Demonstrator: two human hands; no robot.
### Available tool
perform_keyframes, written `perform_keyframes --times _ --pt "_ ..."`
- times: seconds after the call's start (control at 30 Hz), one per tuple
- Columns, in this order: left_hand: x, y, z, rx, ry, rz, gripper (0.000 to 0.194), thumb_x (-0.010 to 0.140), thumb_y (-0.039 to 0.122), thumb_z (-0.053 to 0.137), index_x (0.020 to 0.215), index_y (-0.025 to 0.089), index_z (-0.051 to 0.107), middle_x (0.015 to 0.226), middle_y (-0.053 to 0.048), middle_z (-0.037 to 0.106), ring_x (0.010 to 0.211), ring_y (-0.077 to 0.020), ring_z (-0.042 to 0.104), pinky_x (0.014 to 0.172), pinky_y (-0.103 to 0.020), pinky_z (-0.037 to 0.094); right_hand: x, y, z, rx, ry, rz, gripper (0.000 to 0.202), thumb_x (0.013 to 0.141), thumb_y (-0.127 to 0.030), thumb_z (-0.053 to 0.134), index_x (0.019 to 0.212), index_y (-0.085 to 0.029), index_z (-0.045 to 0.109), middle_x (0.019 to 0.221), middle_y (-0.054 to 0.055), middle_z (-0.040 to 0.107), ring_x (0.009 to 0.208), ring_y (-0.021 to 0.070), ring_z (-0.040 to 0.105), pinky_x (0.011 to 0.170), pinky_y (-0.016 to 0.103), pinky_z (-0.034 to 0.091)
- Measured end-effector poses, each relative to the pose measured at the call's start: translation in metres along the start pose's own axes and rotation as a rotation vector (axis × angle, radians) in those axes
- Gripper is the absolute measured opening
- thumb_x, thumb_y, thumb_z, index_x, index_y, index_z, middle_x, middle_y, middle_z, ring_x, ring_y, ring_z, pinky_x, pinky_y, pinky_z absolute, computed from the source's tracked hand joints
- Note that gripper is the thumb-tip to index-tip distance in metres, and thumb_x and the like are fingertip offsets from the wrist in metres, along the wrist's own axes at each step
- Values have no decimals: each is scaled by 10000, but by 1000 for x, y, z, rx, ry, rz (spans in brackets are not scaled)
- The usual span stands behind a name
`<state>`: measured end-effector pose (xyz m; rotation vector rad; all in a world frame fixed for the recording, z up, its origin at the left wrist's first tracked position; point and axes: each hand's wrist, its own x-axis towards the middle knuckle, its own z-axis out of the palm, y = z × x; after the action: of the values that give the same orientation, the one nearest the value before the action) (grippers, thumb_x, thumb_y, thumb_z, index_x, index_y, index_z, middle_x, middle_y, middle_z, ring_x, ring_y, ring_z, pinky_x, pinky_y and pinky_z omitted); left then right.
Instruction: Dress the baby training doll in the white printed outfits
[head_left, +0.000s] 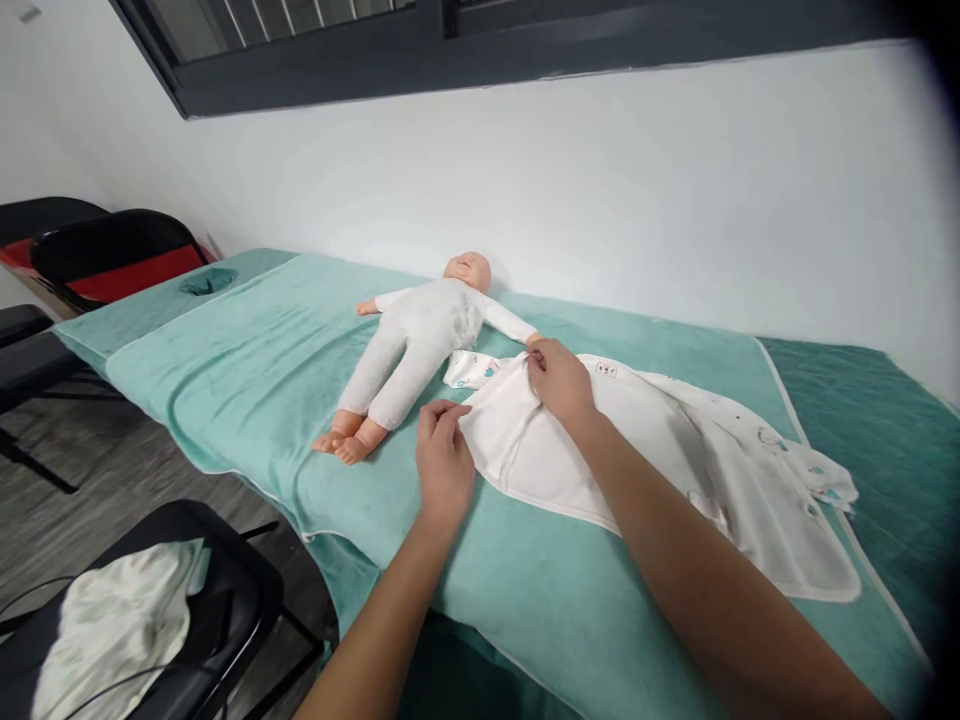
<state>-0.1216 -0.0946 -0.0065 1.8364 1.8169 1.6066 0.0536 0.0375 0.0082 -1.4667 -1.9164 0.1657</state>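
Observation:
A white baby garment with small printed figures (645, 420) lies spread open on the green-covered table, its inside facing up. My left hand (445, 455) pinches the garment's near left corner between thumb and fingers. At its upper left edge, close to the printed sleeve, my right hand (561, 380) has its fingers closed on the cloth. Just beyond that hand is one hand of a baby doll (427, 325), which lies on its back in white cloth with its arms spread and its feet toward the lower left.
The green-covered table (247, 360) runs along a white wall under a dark window frame. At the lower left, a black chair (255, 590) holds a crumpled printed cloth (120, 630) and a thin cable. More black and red chairs (120, 250) stand at the far left.

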Motion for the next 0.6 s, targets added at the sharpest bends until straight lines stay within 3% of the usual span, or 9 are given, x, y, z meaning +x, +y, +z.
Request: perform_keyframes --times 0.07,0.2,0.37,0.5,0.6 --pt "0 -1 1 3 -4 -7 376 871 15 416 1085 202 663 1091 -76 561 1023 -188 581 913 -351 497 0 2 2 31 -5 -13 276 952 -252 421 1089 -230 660 1068 83 695 1015 269 618 861 392 490" --pt "0 -3 3 46 -18 -2 401 854 3 414 1098 194 668 1140 -89 572 1076 -205 573 963 -380 488 -3 7 5 124 -87 -66 369 941 -287 473 1276 -212 608 1311 94 642 1240 282 555 1068 445 416" --pt "-1 -5 1 100 -22 47 449 789 -50 392 1038 206 665 1123 -82 593 1090 -220 565 971 -394 475 -13 1 -1 322 -126 7 380 955 -370 455 1275 -236 611 1346 68 627 1262 244 553 1091 427 408" --pt "0 -7 0 138 -57 77 471 736 -75 387 971 217 672 1065 -67 649 1053 -243 556 941 -407 461 -30 -6 -26 404 -103 34 355 934 -377 492 1234 -241 622 1324 59 638 1231 237 569 1070 420 424" --pt "2 -7 1 146 -81 83 494 689 -82 379 941 220 677 1046 -58 668 1045 -251 557 944 -410 453 -46 14 -63 341 -16 -4 330 928 -381 506 1203 -251 633 1308 51 643 1234 234 563 1089 416 403"
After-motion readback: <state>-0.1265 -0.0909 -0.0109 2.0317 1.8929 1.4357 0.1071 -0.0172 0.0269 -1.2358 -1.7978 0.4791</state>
